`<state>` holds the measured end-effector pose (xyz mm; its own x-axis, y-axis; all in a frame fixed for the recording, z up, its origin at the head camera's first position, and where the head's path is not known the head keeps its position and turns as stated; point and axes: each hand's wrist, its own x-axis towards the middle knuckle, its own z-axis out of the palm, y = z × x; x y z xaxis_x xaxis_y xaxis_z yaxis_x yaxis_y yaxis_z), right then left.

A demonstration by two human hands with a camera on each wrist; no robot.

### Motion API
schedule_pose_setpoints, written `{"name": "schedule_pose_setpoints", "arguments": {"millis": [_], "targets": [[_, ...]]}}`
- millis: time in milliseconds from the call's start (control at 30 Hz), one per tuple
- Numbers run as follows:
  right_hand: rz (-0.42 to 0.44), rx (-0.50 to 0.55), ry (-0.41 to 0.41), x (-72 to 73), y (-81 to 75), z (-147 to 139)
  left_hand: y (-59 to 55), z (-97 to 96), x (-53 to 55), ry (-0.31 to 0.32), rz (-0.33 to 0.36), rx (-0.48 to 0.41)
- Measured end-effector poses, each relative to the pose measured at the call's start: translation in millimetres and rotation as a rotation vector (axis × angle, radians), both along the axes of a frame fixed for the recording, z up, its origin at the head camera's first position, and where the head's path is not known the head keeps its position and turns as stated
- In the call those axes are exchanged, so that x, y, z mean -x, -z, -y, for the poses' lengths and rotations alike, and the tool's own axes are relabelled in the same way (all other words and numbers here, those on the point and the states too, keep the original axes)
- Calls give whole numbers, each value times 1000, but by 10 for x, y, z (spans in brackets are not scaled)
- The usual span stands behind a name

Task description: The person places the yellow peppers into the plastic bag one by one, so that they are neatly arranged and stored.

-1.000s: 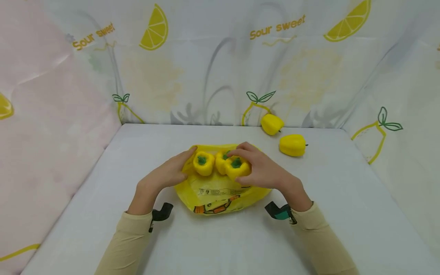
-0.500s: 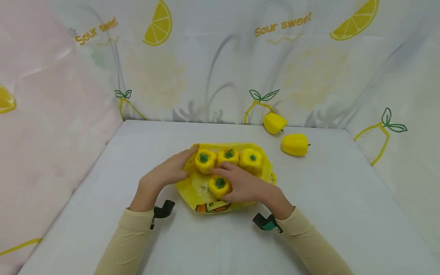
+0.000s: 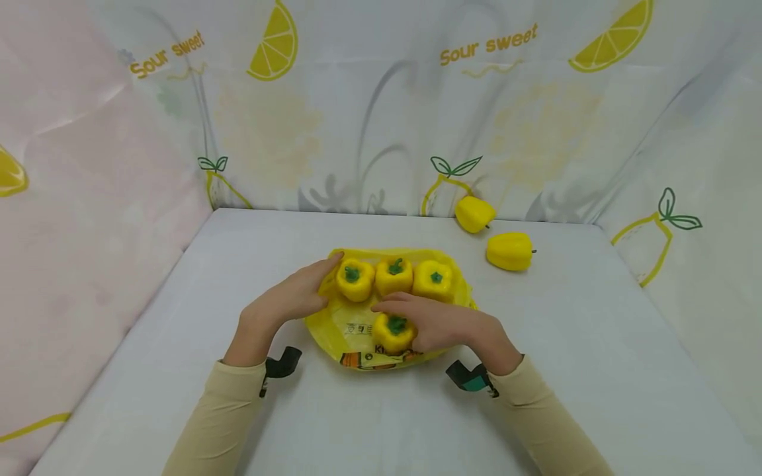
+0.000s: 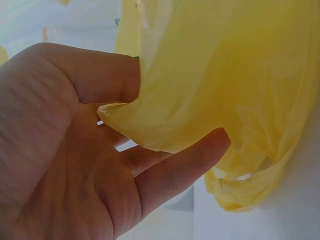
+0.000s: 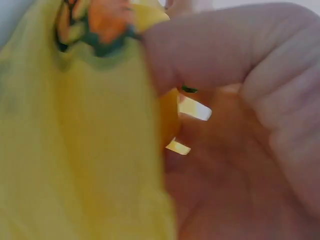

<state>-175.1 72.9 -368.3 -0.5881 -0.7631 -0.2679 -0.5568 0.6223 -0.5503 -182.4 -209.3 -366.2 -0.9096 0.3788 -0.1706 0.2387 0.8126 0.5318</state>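
Observation:
A yellow plastic bag (image 3: 326, 330) lies spread on the table, its printed side towards me. On its far part three yellow bell peppers stand in a row: left (image 3: 355, 285), middle (image 3: 393, 280) and right (image 3: 432, 284), green stems up. My left hand (image 3: 294, 289) holds the bag's left edge; in the left wrist view, thumb and fingers lie on either side of the plastic (image 4: 210, 80). Nearer me, my right hand (image 3: 446, 324) grips another bell pepper (image 3: 389, 337) over the bag's print. In the right wrist view the bag (image 5: 85, 140) hides most of that pepper.
Two more yellow bell peppers lie at the back right of the white table (image 3: 381, 423), one (image 3: 474, 214) by the back edge and one (image 3: 509, 252) in front of it. A lemon-printed cloth (image 3: 357, 106) rises behind the table and along its sides.
My right hand has brought its bell pepper from the right end of the row towards me, left, then slightly right. The right pepper of the row has come into sight. My left hand stays at the bag's edge.

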Motion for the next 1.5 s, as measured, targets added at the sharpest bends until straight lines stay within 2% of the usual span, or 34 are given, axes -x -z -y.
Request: {"name": "schedule_pose_setpoints", "arguments": {"millis": [233, 367, 600, 767, 900, 1100, 1300, 1500], "targets": [[-78, 51, 38, 18, 62, 85, 8, 4, -4, 3, -2, -7], [-121, 116, 66, 11, 136, 181, 2, 5, -9, 2, 0, -13], [-166, 189, 149, -53, 237, 300, 0, 19, -2, 9, -7, -2], [-245, 238, 157, -109, 274, 357, 4, 25, 1, 11, -8, -6], [-349, 275, 149, -148, 325, 415, 8, 29, 1, 2, 0, -10], [-451, 247, 135, -179, 399, 455, 5, 33, -4, -9, 14, -18], [-484, 185, 109, -152, 412, 437, 3, 47, -2, -7, 17, -31], [-480, 142, 131, -89, 319, 370, 3, 57, 2, 3, 10, -23]]}}
